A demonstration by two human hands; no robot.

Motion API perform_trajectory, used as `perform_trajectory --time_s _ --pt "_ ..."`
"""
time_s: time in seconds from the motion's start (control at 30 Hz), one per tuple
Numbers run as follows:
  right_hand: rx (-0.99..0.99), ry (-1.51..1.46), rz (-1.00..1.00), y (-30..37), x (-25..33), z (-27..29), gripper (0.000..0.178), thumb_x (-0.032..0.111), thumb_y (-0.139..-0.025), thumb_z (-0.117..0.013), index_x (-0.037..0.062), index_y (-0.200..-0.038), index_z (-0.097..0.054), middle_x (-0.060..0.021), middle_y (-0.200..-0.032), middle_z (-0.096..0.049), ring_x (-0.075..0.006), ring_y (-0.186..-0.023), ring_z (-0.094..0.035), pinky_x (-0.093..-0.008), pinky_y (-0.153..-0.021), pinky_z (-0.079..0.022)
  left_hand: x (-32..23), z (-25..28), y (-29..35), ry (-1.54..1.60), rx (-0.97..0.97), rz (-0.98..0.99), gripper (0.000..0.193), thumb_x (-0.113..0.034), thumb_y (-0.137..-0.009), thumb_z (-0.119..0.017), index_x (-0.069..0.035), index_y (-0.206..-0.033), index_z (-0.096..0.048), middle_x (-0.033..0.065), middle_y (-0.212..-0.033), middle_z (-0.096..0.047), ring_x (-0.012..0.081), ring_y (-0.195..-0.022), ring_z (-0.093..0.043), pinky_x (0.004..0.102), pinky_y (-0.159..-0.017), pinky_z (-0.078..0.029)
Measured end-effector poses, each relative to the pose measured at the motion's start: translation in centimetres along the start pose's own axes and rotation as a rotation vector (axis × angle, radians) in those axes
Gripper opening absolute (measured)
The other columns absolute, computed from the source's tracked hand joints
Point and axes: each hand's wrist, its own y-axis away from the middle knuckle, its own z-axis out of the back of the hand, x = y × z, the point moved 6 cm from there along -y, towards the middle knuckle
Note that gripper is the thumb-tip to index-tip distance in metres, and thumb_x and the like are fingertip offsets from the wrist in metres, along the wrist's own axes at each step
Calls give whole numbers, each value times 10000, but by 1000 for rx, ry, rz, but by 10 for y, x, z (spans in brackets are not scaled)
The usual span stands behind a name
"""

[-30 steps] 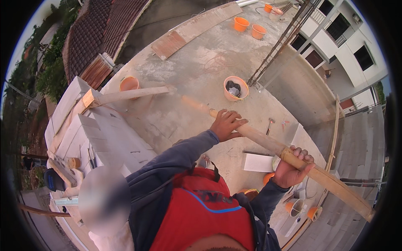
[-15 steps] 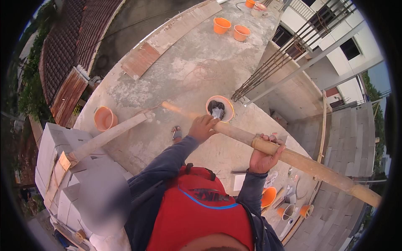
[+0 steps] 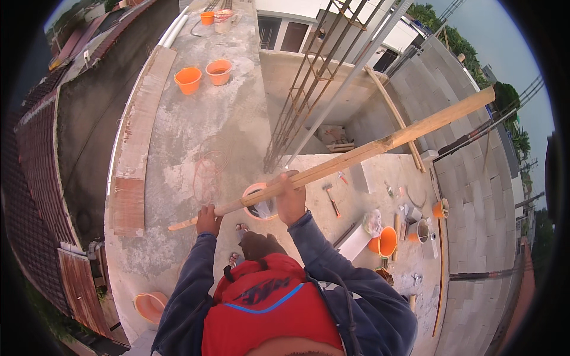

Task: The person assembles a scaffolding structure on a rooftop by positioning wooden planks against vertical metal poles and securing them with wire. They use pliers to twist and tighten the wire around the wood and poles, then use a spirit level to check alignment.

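A long bamboo pole point(image 3: 356, 157) slants across in front of me, its thin end low at the left and its thicker end raised at the far right. My left hand point(image 3: 209, 219) is closed round it close to the thin end. Further along, my right hand point(image 3: 291, 199) grips the pole with the fingers wrapped over it. Below the pole, between my hands, a pale orange bucket point(image 3: 251, 191) stands on the concrete, partly covered by the pole and my right hand.
Thin steel column bars point(image 3: 303, 98) rise ahead, beside a drop to a lower walled space. A hammer point(image 3: 333, 200), an orange bucket point(image 3: 385, 242) and other tools lie right. Two orange buckets point(image 3: 188, 80) stand far left, near a long board point(image 3: 138, 130) along the roof edge.
My view has turned to the right. The pole's thick end has swung from lower right to upper right. Both hands still hold the pole, the left now close to its thin end.
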Motion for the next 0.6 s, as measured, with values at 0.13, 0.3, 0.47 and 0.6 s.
perform_trajectory --time_s 0.13,0.3,0.47,0.6 --pt "-60 39 -114 -56 -73 -12 216 144 -990 -743 82 -911 -551 -77 -908 -657 -184 -892 -667 -345 -846 -524 51 -14 -55 -40 40 113 474 -280 -886 -808 -106 -1244 -549 153 -1210 -594 400 -1160 -595 513 -928 -542" --pt "8 3 -124 -124 -150 -38 188 41 -951 -711 86 -921 -531 -63 -919 -635 -182 -925 -652 -370 -919 -522 109 -7 -128 -108 123 206 401 -313 -931 -777 -121 -1193 -542 163 -1223 -620 413 -1159 -623 529 -903 -551" --pt "34 34 -162 -182 -207 -69 185 5 -928 -673 100 -948 -516 -83 -1036 -643 -198 -1082 -644 -387 -980 -514 155 17 -204 -161 180 217 385 -380 -959 -745 -143 -1186 -543 136 -1174 -670 389 -1064 -695 527 -871 -565" --pt "-6 59 -263 -216 -239 -90 185 26 -931 -684 112 -953 -522 -85 -1130 -671 -184 -1117 -637 -373 -971 -521 186 19 -255 -321 351 260 372 -444 -987 -677 -176 -1216 -560 90 -1204 -708 353 -1081 -723 534 -874 -559"
